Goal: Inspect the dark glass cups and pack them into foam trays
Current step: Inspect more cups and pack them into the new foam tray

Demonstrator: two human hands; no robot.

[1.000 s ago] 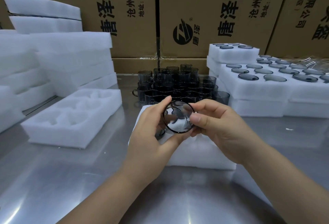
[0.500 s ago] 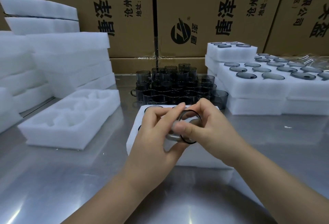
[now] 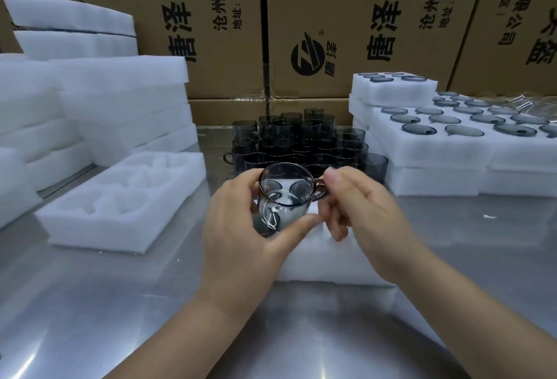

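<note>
— Steel table (image 3: 90,303), foam tray (image 3: 331,261): dark glass cup (image 3: 283,197) position?
— Held above tray; smoky, transparent, rim tilted toward viewer, handle right. Left hand (image 3: 241,246) grips body; right hand (image 3: 364,215) pinches handle.

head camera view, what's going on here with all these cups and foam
A person is checking one dark glass cup, held above a foam tray: the left hand grips its body, the right hand pinches its handle. More loose cups stand behind on the table, filled trays are stacked to the right, and an empty tray lies to the left.
</note>
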